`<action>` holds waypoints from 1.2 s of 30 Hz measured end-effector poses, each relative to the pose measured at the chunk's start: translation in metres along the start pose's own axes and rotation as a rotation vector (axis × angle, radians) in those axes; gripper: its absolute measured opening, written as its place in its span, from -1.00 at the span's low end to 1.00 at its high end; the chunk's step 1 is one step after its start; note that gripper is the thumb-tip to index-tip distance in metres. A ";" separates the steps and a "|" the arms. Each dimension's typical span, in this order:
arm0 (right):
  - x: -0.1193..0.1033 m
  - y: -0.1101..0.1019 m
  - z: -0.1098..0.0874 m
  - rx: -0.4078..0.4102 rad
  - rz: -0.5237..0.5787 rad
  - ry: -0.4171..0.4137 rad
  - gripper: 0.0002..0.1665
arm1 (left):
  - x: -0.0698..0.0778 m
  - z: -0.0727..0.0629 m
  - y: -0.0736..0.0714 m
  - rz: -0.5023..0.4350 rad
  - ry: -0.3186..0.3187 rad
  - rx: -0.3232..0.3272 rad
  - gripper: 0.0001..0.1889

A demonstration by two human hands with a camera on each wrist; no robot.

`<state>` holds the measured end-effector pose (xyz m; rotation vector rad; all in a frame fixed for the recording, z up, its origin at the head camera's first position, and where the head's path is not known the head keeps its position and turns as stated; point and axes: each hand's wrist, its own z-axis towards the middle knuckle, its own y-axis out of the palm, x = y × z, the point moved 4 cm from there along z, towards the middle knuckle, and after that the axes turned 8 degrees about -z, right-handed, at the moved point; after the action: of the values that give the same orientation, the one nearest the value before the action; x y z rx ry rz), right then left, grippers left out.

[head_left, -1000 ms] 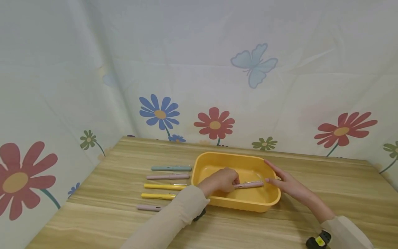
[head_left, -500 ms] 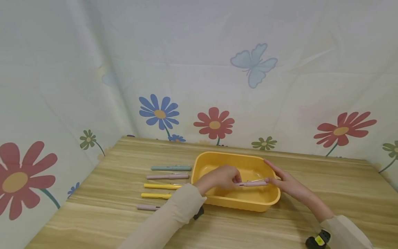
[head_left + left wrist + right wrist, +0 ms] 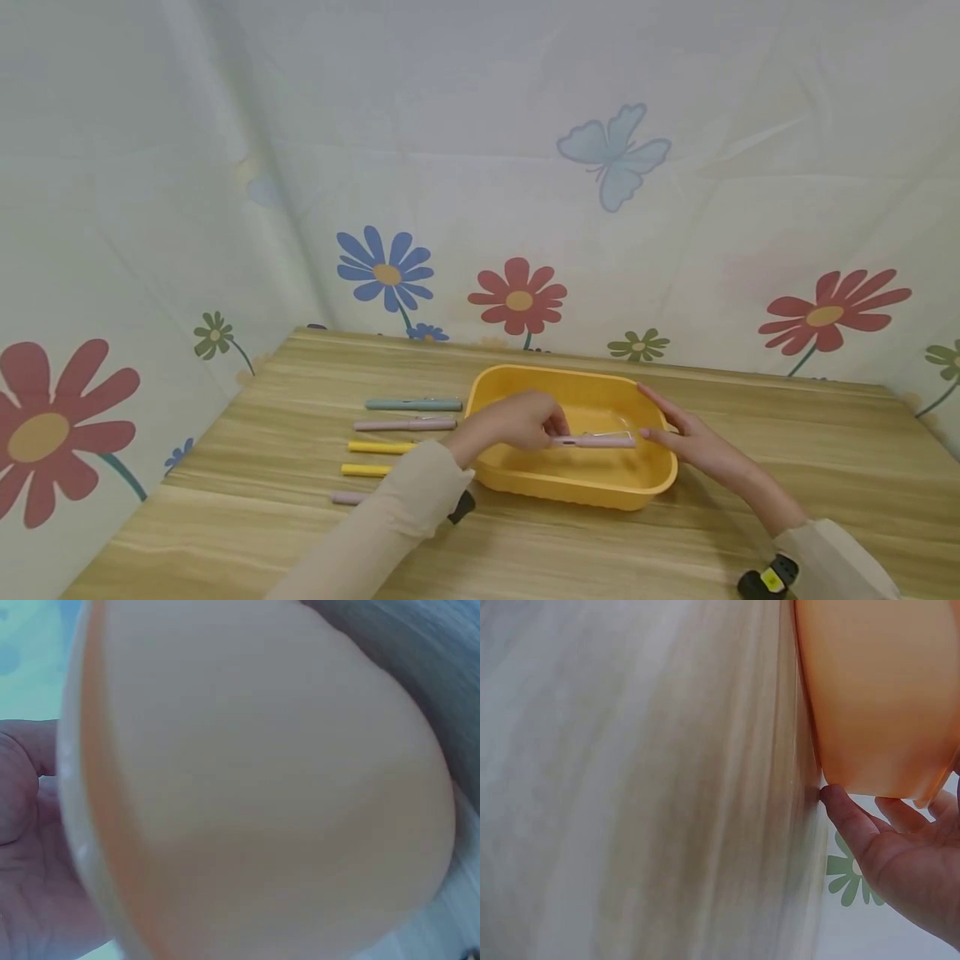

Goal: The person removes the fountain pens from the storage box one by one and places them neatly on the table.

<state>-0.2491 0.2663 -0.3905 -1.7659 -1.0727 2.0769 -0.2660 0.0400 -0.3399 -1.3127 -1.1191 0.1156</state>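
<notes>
In the head view, my left hand [image 3: 525, 419] is over the inside of a yellow plastic basin [image 3: 577, 493], pinching a pale pink pen [image 3: 600, 441] by one end. The pen's clear-looking clip faces up and its other end points right. My right hand [image 3: 697, 446] holds the basin's right end, thumb over the rim and fingers along the outside. The right wrist view has those fingers [image 3: 847, 814] against the basin's outer wall [image 3: 885, 697]. In the left wrist view, the basin wall [image 3: 262, 787] hides the pen and most of the left hand [image 3: 45, 877].
Left of the basin, several pens lie in a column: a teal pen [image 3: 412, 405], a pink pen [image 3: 405, 425], two yellow pens [image 3: 378, 447] and another pink pen [image 3: 348, 498]. My left sleeve covers some of their ends. A flowered cloth [image 3: 450, 167] hangs behind the wooden table [image 3: 225, 517].
The left hand and the pen first shifted right towards the right thumb, then back left. The right hand and the basin stay put.
</notes>
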 end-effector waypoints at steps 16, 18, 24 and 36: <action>0.001 0.000 0.001 -0.012 0.035 0.037 -0.20 | -0.011 -0.035 -0.026 -0.021 0.113 0.038 -0.89; 0.001 0.000 0.001 -0.014 0.040 0.037 -0.20 | -0.013 -0.041 -0.030 -0.023 0.124 0.048 -0.88; 0.000 0.000 0.001 -0.018 0.047 0.047 -0.20 | -0.021 -0.060 -0.038 -0.028 0.145 0.072 -0.86; 0.000 0.000 0.000 -0.019 0.038 0.029 -0.21 | -0.037 -0.095 -0.045 -0.058 0.140 0.089 -0.83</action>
<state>-0.2494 0.2660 -0.3907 -1.8339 -1.0630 2.0628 -0.2411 -0.0646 -0.3104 -1.1901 -1.0212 0.0294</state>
